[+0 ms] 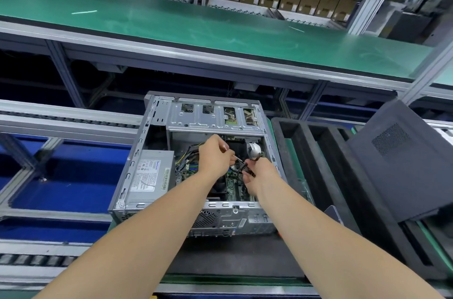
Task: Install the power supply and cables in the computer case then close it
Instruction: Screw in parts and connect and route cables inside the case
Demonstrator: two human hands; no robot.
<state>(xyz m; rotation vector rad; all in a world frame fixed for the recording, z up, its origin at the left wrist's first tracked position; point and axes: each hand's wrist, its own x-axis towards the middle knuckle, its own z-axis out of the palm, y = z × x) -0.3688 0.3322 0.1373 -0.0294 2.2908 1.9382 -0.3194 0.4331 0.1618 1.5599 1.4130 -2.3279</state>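
An open grey computer case (137,151) lies on its side in front of me. A grey power supply (150,175) with a white label sits in its near left corner. Both hands are inside the case above the green motherboard (231,186). My left hand (214,157) pinches a thin cable between thumb and fingers. My right hand (257,175) grips a bundle of black cables (241,168) that runs between the two hands. Coloured wires (190,151) lead from the power supply behind my left hand.
The dark side panel (402,159) of the case leans on black foam trays (318,151) at the right. A drive cage (215,114) fills the far end of the case. A green conveyor (171,19) runs behind, roller rails (61,119) to the left.
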